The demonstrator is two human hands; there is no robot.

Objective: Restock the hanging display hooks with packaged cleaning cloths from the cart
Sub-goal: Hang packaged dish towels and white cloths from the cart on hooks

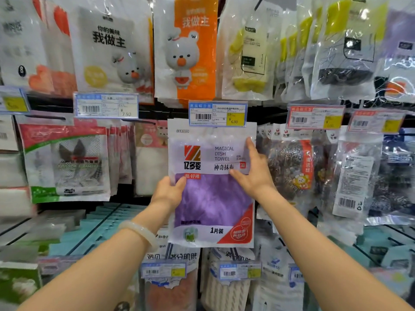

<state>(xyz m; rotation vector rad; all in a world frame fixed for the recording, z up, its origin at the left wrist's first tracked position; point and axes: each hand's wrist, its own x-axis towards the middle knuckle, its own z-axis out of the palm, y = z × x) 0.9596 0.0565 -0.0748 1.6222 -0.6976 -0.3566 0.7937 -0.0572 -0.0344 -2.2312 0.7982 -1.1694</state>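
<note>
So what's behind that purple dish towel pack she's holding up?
The purple dish towel pack covers most of what's behind it. Poking out below are white packs with dark lettering; a price tag overlaps its top edge. Whether identical packs or a hook sit behind is hidden.

A shop aisle: packaged cleaning goods (244, 55) hang in rows, with barcode price tags (217, 113) beneath them.

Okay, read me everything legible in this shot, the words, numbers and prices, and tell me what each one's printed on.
"MAGICAL DISH TOWEL", "亿多姿", "神奇抹布", "1片装": purple cloth pack, gripped by the left hand, right hand flat on its front.
"6.90": price tag above that pack.
"7.50": price tag to the left.
"我做主": white bear pack and orange bear pack.
Other tags and packs: too blurred.
</note>
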